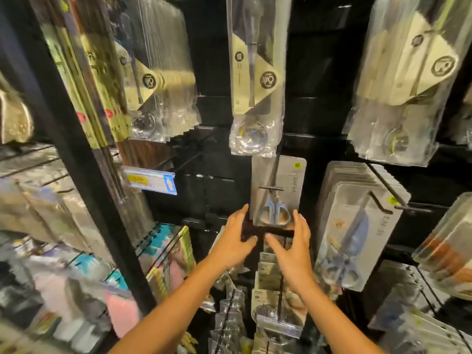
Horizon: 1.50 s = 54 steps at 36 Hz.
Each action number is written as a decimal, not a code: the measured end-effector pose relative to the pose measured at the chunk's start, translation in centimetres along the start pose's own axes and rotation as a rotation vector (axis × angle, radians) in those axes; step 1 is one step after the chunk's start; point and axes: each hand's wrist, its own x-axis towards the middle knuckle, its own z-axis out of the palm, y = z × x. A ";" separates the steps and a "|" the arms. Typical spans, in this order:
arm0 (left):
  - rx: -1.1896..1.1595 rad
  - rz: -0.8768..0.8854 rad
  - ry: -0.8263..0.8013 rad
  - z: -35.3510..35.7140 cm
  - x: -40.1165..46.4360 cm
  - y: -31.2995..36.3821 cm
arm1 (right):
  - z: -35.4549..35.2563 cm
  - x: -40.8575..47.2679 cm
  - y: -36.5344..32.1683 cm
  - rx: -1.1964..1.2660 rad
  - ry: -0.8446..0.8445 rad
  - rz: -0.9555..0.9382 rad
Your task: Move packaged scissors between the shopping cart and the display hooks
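Hanging at frame centre on its hook, the scissors pack looked light, stiff, slick; left hand and right hand flanked its lower corners, fingers spread, gripping nothing.

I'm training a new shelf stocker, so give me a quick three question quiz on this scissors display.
1. True or false: the single scissors pack between the hands hangs on a hook.
2. What colour are that pack's scissor handles?
3. Where is the full stack of scissors packs: A) right of the single pack, B) left of it, C) above it?

Key
1. True; the left hand and right hand flank its lower corners.
2. Blue.
3. A.
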 end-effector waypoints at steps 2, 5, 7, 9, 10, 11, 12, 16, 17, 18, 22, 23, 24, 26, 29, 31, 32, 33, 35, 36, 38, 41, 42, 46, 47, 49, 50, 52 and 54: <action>0.095 0.008 0.018 0.1 -2.0 -1.5 | 0.3 -1.3 0.5 0.002 -0.071 -0.037; 0.262 0.082 0.049 -0.4 -5.5 -3.7 | 0.9 -2.7 1.4 -0.061 -0.230 -0.130; 0.354 0.092 0.050 -1.2 -8.2 -5.3 | 1.6 -3.6 1.4 -0.130 -0.360 -0.182; 0.463 0.086 0.051 -2.5 -11.2 -6.8 | 2.6 -4.6 1.3 -0.167 -0.462 -0.249; 0.510 0.081 0.053 -3.2 -12.9 -7.4 | 3.3 -5.1 1.1 -0.173 -0.508 -0.290; 0.534 0.076 0.053 -3.9 -14.6 -8.0 | 4.0 -5.7 0.9 -0.176 -0.561 -0.320; 0.541 0.068 0.055 -4.6 -16.4 -8.4 | 4.7 -6.4 0.7 -0.183 -0.615 -0.347; 0.585 -0.031 0.077 -7.1 -23.4 -10.7 | 8.4 -9.3 -0.6 -0.230 -0.812 -0.473; 0.587 -0.059 0.094 -7.6 -25.2 -11.3 | 9.4 -10.0 -1.0 -0.243 -0.863 -0.500; 0.589 -0.088 0.110 -8.1 -26.9 -11.9 | 10.3 -10.8 -1.4 -0.257 -0.908 -0.524; 0.605 -0.182 0.179 -9.6 -33.9 -14.2 | 14.2 -14.3 -2.5 -0.288 -1.036 -0.583; 0.612 -0.193 0.188 -9.9 -35.6 -15.0 | 15.2 -15.2 -2.8 -0.303 -1.063 -0.600; 0.627 -0.209 0.187 -10.2 -37.4 -15.9 | 16.1 -16.2 -3.1 -0.323 -1.091 -0.615; 0.653 -0.257 0.177 -10.7 -40.6 -17.7 | 18.1 -17.9 -3.6 -0.359 -1.151 -0.646; 0.634 -0.339 0.223 -11.9 -45.3 -19.4 | 21.7 -20.7 -4.3 -0.413 -1.250 -0.666; 0.603 -0.406 0.262 -13.0 -48.9 -20.4 | 24.7 -23.1 -5.1 -0.440 -1.311 -0.706; 0.587 -0.439 0.272 -13.5 -50.7 -21.0 | 26.2 -24.3 -5.6 -0.457 -1.334 -0.740; 0.570 -0.471 0.281 -14.1 -52.5 -21.5 | 27.6 -25.6 -6.2 -0.478 -1.351 -0.765; 0.580 -0.510 0.315 -15.1 -56.5 -22.9 | 30.4 -28.4 -7.4 -0.497 -1.402 -0.771; 0.599 -0.519 0.338 -15.7 -58.2 -23.4 | 31.8 -29.9 -7.8 -0.483 -1.427 -0.773; 0.599 -0.581 0.373 -17.1 -61.6 -24.6 | 34.7 -32.9 -8.6 -0.484 -1.479 -0.770; 0.600 -0.706 0.384 -18.6 -66.6 -26.7 | 38.7 -37.2 -10.0 -0.541 -1.539 -0.796; 0.594 -0.748 0.391 -18.8 -68.2 -27.3 | 39.9 -38.4 -10.2 -0.554 -1.549 -0.814; 0.564 -0.825 0.473 -19.8 -73.3 -28.5 | 43.6 -42.6 -11.5 -0.576 -1.613 -0.786; 0.557 -0.838 0.477 -19.9 -74.2 -28.9 | 44.5 -43.4 -11.7 -0.581 -1.622 -0.784; 0.554 -0.868 0.464 -20.2 -75.6 -29.7 | 46.1 -44.4 -12.0 -0.598 -1.649 -0.759; 0.543 -0.888 0.453 -20.2 -76.2 -30.3 | 46.9 -44.8 -12.2 -0.609 -1.663 -0.746; 0.510 -0.922 0.445 -20.2 -77.1 -31.5 | 48.3 -45.3 -12.2 -0.621 -1.688 -0.736; 0.461 -0.965 0.453 -20.3 -77.5 -32.4 | 49.4 -45.5 -12.2 -0.620 -1.699 -0.735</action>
